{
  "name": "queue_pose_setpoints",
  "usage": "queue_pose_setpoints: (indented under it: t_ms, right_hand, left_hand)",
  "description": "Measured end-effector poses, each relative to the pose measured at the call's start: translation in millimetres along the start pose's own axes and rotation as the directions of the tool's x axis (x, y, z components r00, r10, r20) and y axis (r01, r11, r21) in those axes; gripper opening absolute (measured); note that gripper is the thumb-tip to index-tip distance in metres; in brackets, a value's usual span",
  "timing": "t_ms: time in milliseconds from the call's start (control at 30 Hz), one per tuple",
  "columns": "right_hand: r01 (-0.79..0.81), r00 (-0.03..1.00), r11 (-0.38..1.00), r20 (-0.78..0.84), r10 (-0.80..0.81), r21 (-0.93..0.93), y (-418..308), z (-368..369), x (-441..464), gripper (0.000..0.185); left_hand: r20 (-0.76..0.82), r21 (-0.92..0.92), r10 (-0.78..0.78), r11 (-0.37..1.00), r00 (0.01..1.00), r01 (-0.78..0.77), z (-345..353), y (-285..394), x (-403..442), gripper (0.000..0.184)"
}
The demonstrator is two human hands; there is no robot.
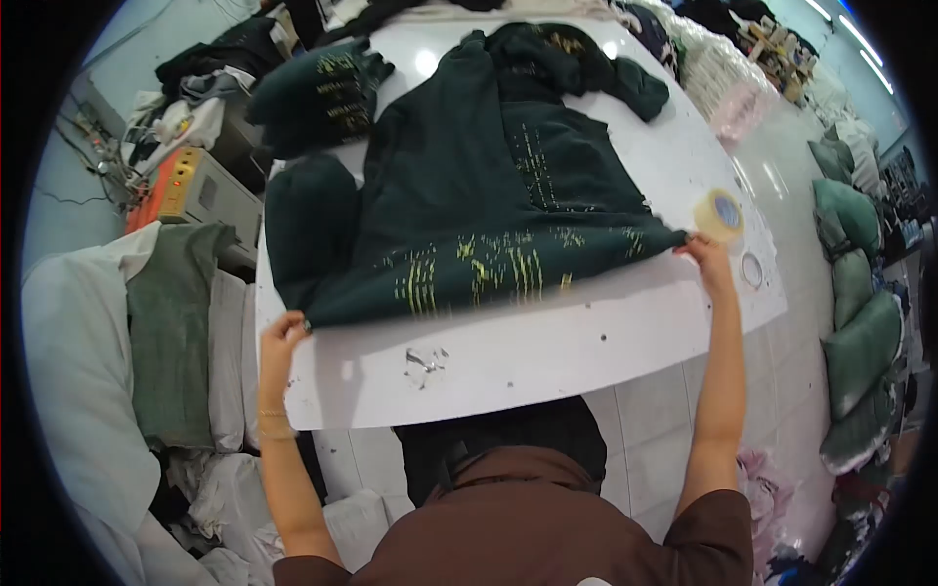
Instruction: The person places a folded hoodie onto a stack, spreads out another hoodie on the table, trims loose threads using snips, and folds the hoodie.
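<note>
A dark green sweatshirt (430, 195) with yellow broken-line print lies spread on the white table (547, 342), its near edge stretched between my hands. My left hand (281, 337) is closed, pinching the near left corner. At the near right corner, my right hand (707, 262) pinches the same edge between thumb and fingers. Part of the garment is folded over at the far end, where a sleeve (640, 90) sticks out to the right. A stack of folded dark green garments (318, 96) sits at the table's far left.
Beside my right hand stands a roll of yellowish tape (718, 217), with a thin ring (751, 270) nearer me. A metal box (210, 190) is left of the table. White and green sacks (181, 337) line the left side; green bundles (865, 352) lie on the right floor.
</note>
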State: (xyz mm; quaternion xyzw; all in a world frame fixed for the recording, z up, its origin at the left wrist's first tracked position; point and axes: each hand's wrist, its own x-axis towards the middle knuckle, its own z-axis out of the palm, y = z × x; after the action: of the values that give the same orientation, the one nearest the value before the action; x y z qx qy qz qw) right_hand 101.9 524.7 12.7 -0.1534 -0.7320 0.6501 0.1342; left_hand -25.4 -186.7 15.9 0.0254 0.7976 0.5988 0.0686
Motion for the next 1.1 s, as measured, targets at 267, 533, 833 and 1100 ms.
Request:
queue_pose_setpoints:
  t_ms: [267, 533, 833, 1100]
  right_hand:
    - [-0.126, 0.992, 0.922, -0.072, 0.107, -0.367, 2, 8, -81, 0.018]
    - [0.016, 0.939, 0.938, -0.317, -0.134, -0.347, 7, 28, -105, 0.018]
    - [0.024, 0.927, 0.989, -0.366, -0.077, -0.147, 9, 29, -82, 0.02]
    - [0.042, 0.874, 0.394, -0.157, -0.46, -0.918, -45, 96, -83, 0.016]
  left_hand:
    - [-0.047, 0.157, 0.006, 0.988, 0.999, 0.001, 44, -15, -82, 0.006]
    - [-0.165, 0.42, 0.258, 0.891, 0.952, -0.169, 54, -35, -87, 0.021]
    - [-0.214, 0.516, 0.239, 0.851, 0.947, -0.098, 59, -27, -108, 0.018]
    - [-0.08, 0.72, 0.302, 0.677, 0.95, -0.154, 67, 30, -89, 0.026]
